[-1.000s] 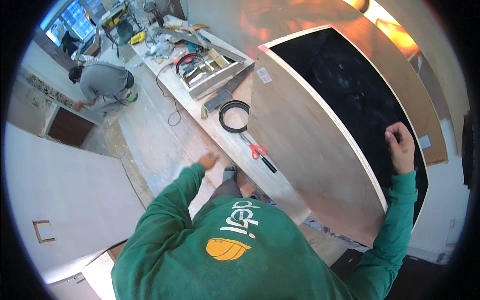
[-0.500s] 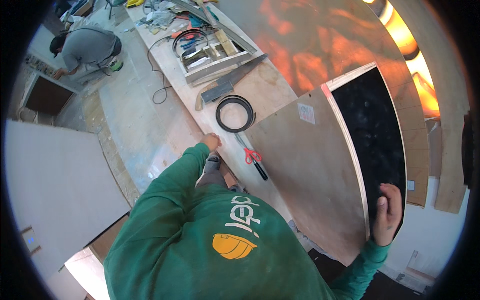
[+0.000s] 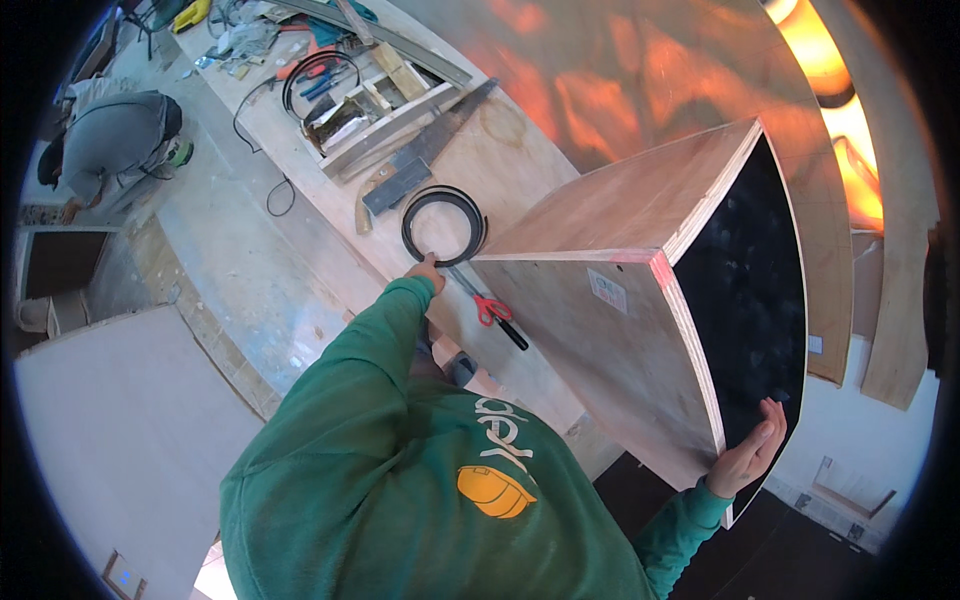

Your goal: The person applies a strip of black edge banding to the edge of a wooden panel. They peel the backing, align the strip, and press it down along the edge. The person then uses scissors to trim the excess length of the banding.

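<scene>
At the near rim of a coil of dark edging strip [image 3: 410,226] on the workbench, my left hand [image 3: 427,271] has its fingers closed, a fingertip over the band. The coil lies flat. Just beside it are red-handled scissors [image 3: 489,311] and a black-handled tool [image 3: 513,336]. My right hand [image 3: 752,450] lies with fingers stretched out on the lower edge of a plywood box [image 3: 620,345], against its black face [image 3: 745,290]. The box rests tilted at the bench's right, a white label [image 3: 608,291] on its side.
A wooden tool tray [image 3: 385,130] and a handsaw [image 3: 440,130] lie farther up the bench [image 3: 540,150], with a grey block [image 3: 397,187] by the saw. Another person [image 3: 115,140] crouches at far left. A large pale panel [image 3: 130,420] stands at left. Glowing lights [image 3: 815,50] are at upper right.
My left hand has moved forward to the coil's near rim. The box has tilted, so its upper plywood side now shows. My right hand has shifted down to the box's lower edge.
</scene>
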`<state>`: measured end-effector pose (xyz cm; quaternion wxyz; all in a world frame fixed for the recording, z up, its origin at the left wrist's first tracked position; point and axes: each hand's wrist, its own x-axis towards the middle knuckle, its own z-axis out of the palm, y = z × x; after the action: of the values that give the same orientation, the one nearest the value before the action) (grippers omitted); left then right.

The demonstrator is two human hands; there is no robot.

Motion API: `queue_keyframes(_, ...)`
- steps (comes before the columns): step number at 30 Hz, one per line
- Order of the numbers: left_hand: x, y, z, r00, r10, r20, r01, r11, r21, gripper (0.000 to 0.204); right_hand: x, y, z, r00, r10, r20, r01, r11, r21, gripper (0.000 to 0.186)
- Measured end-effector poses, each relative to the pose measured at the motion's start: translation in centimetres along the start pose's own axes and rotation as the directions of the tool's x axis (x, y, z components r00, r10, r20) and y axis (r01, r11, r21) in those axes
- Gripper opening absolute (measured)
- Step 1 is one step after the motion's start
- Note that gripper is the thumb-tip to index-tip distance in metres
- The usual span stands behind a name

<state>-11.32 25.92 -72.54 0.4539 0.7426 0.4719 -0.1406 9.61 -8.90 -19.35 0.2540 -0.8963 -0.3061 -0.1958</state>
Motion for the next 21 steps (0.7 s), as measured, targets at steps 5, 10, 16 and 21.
queue_keyframes(5,-0.3,-1.6,-0.2,0.988,0.069,-0.138,-0.064,0.997,0.039,0.046,0.2,-0.5,0.1,1.000,0.026,0.008,-0.025,0.996,-0.082,0.051)
queue_keyframes(10,-1.7,-0.4,-4.1,0.985,0.107,-0.137,-0.110,0.994,-0.012,0.037,0.3,-0.7,0.1,0.998,0.057,0.015,-0.055,0.993,-0.101,0.051)
queue_keyframes(16,-2.2,-1.2,-6.5,0.905,0.076,-0.419,-0.163,0.970,-0.177,0.027,0.4,-0.4,0.3,0.998,0.061,0.000,-0.061,0.995,-0.074,0.048)
queue_keyframes(21,-2.0,-2.3,-7.7,0.701,0.089,-0.707,-0.304,0.935,-0.184,0.023,0.3,-0.3,0.2,0.999,0.031,0.021,-0.030,0.996,-0.081,0.045)
